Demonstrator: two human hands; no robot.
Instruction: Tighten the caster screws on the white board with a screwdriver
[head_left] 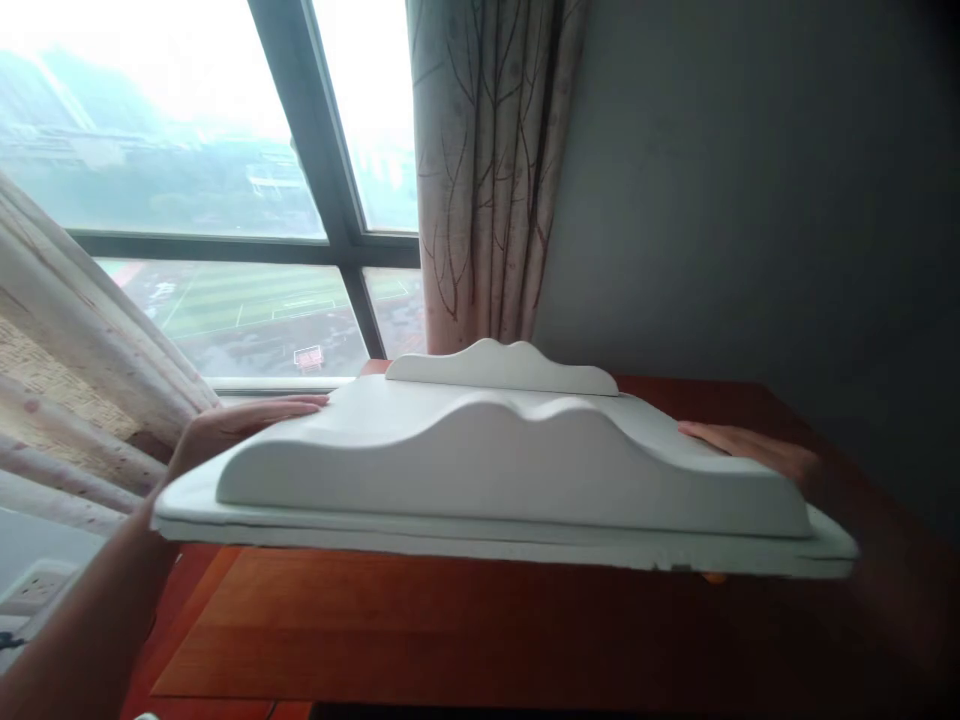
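Observation:
A white shelf-like board [360,410] is held level above the reddish-brown wooden desk [375,630]. Two upright pieces with wavy tops stand on it: a near one [510,470] along the front edge and a smaller-looking far one [502,365]. At the board's left end, my left hand [247,415] grips the side, fingers along the upper edge and thumb hidden. The opposite end is in my right hand [757,445], its fingers over the rim and the rest partly hidden behind the board. Along the front edge the white surface is slightly chipped.
Behind the desk hangs a patterned curtain [491,170] beside a large window [225,150]. Another curtain [75,350] is close to my left arm. A grey wall [750,190] rises at the right. A wall socket [37,590] shows at lower left.

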